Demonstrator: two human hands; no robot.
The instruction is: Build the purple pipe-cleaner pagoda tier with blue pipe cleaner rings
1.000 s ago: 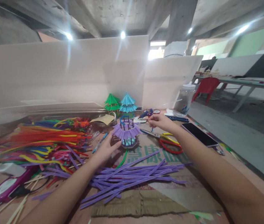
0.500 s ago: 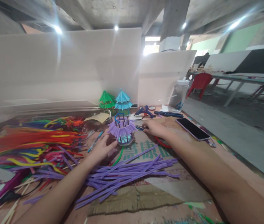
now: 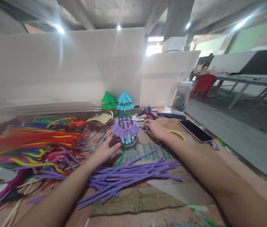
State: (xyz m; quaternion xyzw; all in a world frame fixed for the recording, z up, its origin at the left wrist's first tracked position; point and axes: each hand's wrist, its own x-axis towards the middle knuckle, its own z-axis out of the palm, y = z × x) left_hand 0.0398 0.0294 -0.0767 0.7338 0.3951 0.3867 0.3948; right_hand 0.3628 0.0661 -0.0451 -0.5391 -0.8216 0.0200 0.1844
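Observation:
A small purple pavilion model (image 3: 126,127) made of pipe cleaners, with dark posts and a pale blue base, stands tilted on the cardboard (image 3: 142,149). My left hand (image 3: 107,148) is at its left side, thumb near the base and fingertips partly hidden behind the purple roof. To the right of the model, my right hand (image 3: 154,128) rests low with fingers pinched together. A thin dark blue piece pokes out by its fingertips; what it belongs to is hidden. Loose purple pipe cleaners (image 3: 133,173) lie between my forearms.
Green (image 3: 109,100) and blue pagoda models (image 3: 125,101) stand behind. Farther right are a glue gun (image 3: 147,112), a utility knife (image 3: 171,115), a clear jar (image 3: 182,97) and a phone (image 3: 196,130). Colourful pipe cleaners (image 3: 43,138) pile up at left.
The purple pavilion model has tipped and shifted slightly right, with my left hand still at its side. A yellow strip now shows beyond my right forearm. My right hand stays near the same spot.

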